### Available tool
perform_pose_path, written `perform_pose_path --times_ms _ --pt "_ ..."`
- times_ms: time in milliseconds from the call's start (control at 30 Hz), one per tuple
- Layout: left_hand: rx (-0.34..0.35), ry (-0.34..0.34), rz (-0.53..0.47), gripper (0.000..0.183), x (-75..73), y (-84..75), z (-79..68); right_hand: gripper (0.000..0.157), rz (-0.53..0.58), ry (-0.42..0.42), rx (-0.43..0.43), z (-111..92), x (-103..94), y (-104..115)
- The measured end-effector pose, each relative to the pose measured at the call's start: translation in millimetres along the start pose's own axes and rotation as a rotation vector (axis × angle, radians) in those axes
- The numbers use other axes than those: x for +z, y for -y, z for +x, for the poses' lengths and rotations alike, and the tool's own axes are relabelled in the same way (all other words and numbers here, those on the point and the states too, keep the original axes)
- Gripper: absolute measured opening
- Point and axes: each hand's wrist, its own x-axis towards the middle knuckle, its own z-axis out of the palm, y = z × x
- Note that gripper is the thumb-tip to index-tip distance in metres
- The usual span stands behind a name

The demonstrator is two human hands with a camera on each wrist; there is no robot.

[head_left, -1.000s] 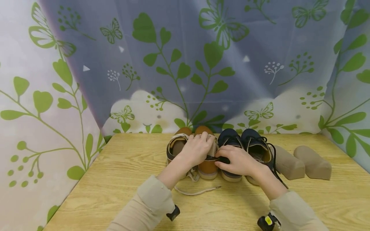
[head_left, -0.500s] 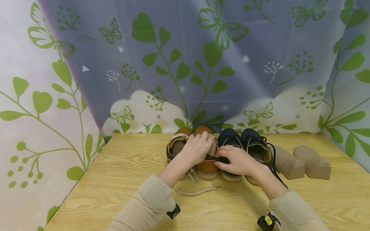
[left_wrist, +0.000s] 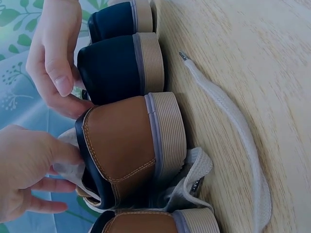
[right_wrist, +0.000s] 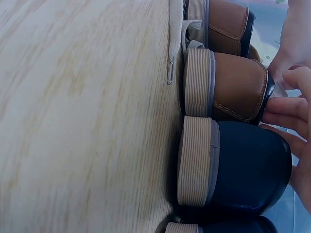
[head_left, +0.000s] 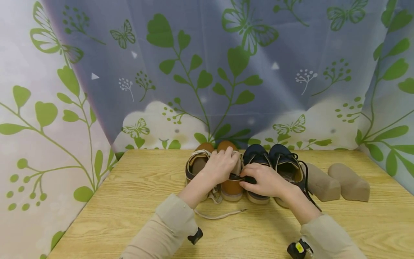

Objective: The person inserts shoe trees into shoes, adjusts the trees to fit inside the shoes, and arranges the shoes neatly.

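In the head view, a brown leather shoe [head_left: 231,190] with a black collar stands heel toward me, under both hands. My left hand [head_left: 221,165] reaches over its opening with bent fingers; in the left wrist view its thumb is at the pale tongue [left_wrist: 70,168] inside the collar. My right hand [head_left: 266,180] pinches the collar at the heel, its fingertips against the black edge [right_wrist: 266,92] in the right wrist view. The matching brown shoe [head_left: 204,146] stands close on the left, with an untied white lace [head_left: 221,217] trailing onto the table.
Two navy shoes [head_left: 256,151] with black laces stand immediately right of the brown pair. Farther right lie two beige moulded shoe inserts [head_left: 350,183]. A patterned cloth backdrop [head_left: 181,82] rises behind the wooden table [head_left: 136,201].
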Motion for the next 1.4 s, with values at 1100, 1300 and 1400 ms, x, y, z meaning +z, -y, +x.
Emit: perform_pose_path --times_ms 1100,1300,1400 --pt "0.01 0.055 -0.206 0.042 4.3 6.3 9.7 0.023 0.008 0.014 0.019 -1 0.4 0" --pt "0.006 0.053 -0.22 0.04 5.0 5.1 12.1 0.023 0.014 0.012 0.012 -1 0.4 -1" --pt "0.006 0.058 -0.223 0.04 4.9 4.6 12.8 0.023 0.018 0.008 0.009 -2 0.6 -1"
